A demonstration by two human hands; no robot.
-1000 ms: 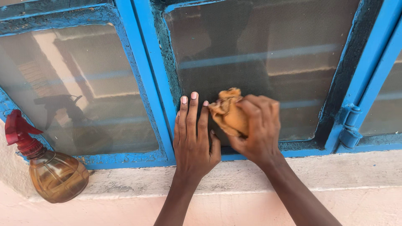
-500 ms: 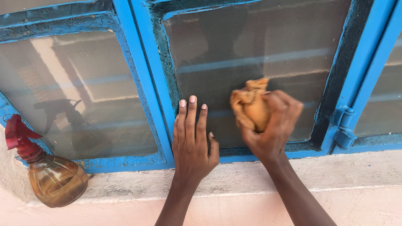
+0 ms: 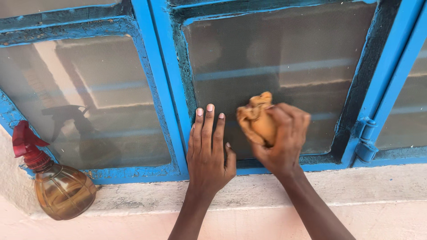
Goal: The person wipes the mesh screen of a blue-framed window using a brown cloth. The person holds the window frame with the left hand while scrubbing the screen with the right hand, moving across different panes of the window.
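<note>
My right hand [image 3: 282, 140] is closed around a crumpled orange-brown cloth [image 3: 258, 121] and presses it against the lower part of the middle window pane [image 3: 284, 62]. My left hand [image 3: 209, 153] lies flat with its fingers together and pointing up, resting on the bottom of the same pane and the blue window frame [image 3: 162, 84] beside it. The two hands are a short gap apart. The glass is dusty and reflects dim shapes.
A spray bottle [image 3: 55, 184] with a red trigger head and amber liquid stands on the concrete sill [image 3: 356, 182] at the far left. A blue hinge [image 3: 364, 140] sits on the frame at the right. More blue-framed panes lie to the left and right.
My right hand with the cloth swung right and up across the glass, then came back left and a little lower. My left hand has stayed flat in place.
</note>
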